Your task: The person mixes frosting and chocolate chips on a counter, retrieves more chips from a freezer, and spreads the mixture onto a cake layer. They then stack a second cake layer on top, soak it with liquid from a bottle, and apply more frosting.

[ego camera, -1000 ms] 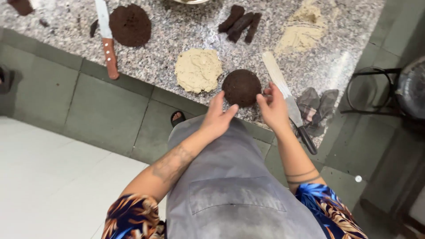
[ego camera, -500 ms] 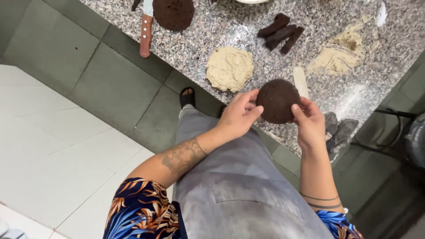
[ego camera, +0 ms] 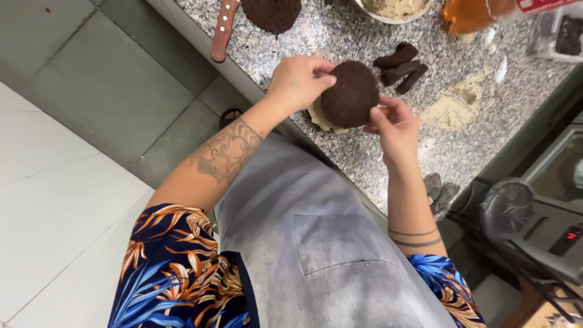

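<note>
Since the earlier frame, the dark dough disc has moved onto the pale dough round on the speckled granite desk. The left hand and right hand pinch its rough, crumbly edges. Far left lies a wooden-handled knife; dark strips lie right of the disc.

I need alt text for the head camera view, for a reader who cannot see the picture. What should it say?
Seen from above, a person's left hand and right hand hold a round dark brown dough disc over a pale dough disc on a speckled granite counter. Dark dough sticks, a wooden-handled knife and another dark disc lie nearby.
</note>
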